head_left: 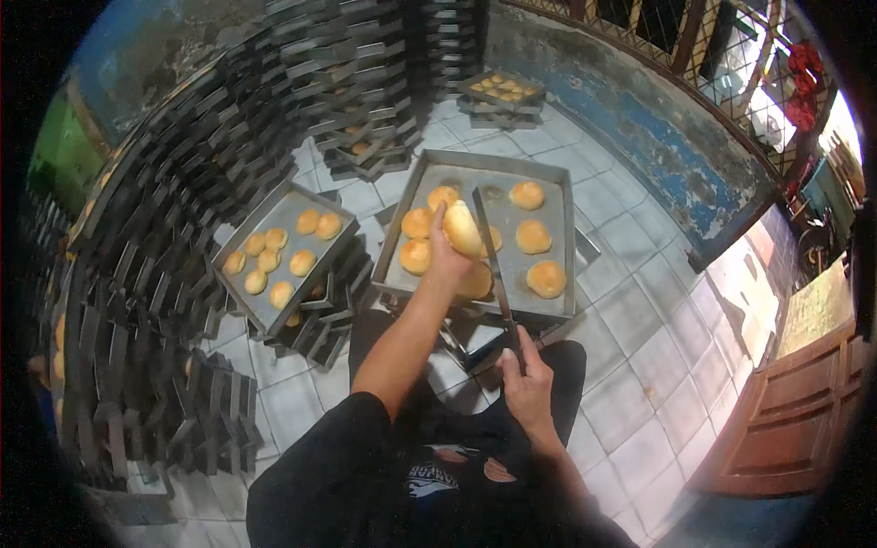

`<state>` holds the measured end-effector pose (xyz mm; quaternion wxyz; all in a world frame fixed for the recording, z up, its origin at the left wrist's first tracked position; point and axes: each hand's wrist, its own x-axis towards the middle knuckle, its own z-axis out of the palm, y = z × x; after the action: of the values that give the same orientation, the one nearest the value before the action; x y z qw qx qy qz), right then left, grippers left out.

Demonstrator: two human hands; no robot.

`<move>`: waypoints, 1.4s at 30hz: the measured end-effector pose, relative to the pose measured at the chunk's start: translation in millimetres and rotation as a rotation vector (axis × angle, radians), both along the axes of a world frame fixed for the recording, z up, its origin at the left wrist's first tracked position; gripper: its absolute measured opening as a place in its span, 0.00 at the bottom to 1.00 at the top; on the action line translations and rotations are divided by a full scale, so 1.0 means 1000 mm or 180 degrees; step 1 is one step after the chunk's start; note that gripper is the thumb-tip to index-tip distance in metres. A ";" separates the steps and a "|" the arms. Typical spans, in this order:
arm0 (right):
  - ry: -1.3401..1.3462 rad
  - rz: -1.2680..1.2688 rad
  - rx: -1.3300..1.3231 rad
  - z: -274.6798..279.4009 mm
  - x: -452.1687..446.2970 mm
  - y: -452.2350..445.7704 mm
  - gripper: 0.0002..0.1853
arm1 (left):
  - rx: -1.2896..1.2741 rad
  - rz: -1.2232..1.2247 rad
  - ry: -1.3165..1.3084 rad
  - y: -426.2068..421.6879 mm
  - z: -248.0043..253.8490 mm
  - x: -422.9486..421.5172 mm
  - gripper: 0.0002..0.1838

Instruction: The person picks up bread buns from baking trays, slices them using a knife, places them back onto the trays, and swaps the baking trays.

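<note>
My left hand [451,258] is closed around a bun [462,228], holding it up over a metal baking tray [565,219]. The bun's pale side faces to the right, toward a long knife [491,251]. My right hand [529,377] grips the knife by its handle, near the tray's front edge, with the blade pointing away from me. The blade is right beside the bun; I cannot tell whether it touches. Several golden buns [533,237] lie in the tray, some partly hidden behind my left hand and the held bun.
To the left, a smaller tray of buns [270,239] rests on stacked trays. Tall stacks of metal trays [164,219] fill the left side and back. Another tray with buns [501,88] stands at the far wall. A wooden panel [787,416] is at the right on the tiled floor.
</note>
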<state>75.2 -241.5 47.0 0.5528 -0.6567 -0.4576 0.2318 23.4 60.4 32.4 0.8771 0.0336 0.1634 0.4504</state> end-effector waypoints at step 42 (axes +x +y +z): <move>-0.0282 -0.0102 -0.0290 0.015 0.000 -0.001 0.22 | 0.0189 -0.0377 0.0161 -0.049 0.003 0.007 0.24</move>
<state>75.1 -242.5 61.9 0.5052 -0.6980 -0.4600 0.2143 30.5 10.9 35.4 0.8965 0.0805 0.1697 0.4013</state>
